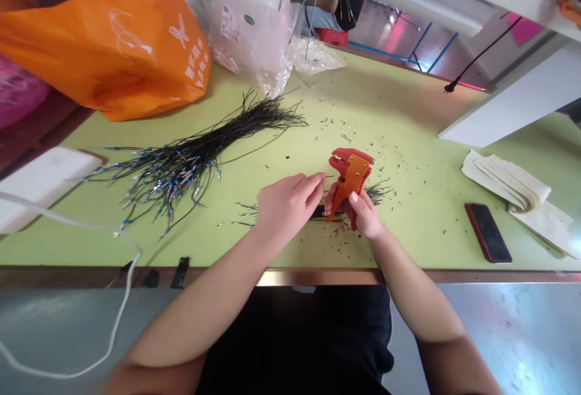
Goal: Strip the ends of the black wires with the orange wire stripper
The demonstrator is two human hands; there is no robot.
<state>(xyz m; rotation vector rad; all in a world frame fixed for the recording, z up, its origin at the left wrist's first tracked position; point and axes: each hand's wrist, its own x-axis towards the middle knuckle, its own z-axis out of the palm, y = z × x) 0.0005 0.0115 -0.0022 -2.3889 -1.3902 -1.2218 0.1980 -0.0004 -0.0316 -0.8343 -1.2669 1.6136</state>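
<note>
My right hand point(363, 212) is wrapped around the handles of an orange wire stripper point(353, 174), its jaws pointing up and to the left. Just left of those jaws, my left hand point(290, 204) is closed in a pinch, with the thin end of a black wire point(330, 176) poking out from the fingertips. Beneath both hands lies a small bundle of black wires point(379, 192), mostly hidden by them. A larger bundle of black wires point(218, 138) with blue and silver ends rests on the table to the left.
Dark wire scraps point(347, 137) are scattered over the green table point(408, 104). To the right lie a phone point(488, 233) and folded paper point(512, 183). An orange bag point(109, 44) and a clear plastic bag point(254, 20) stand at the back left; a person point(313, 2) sits beyond.
</note>
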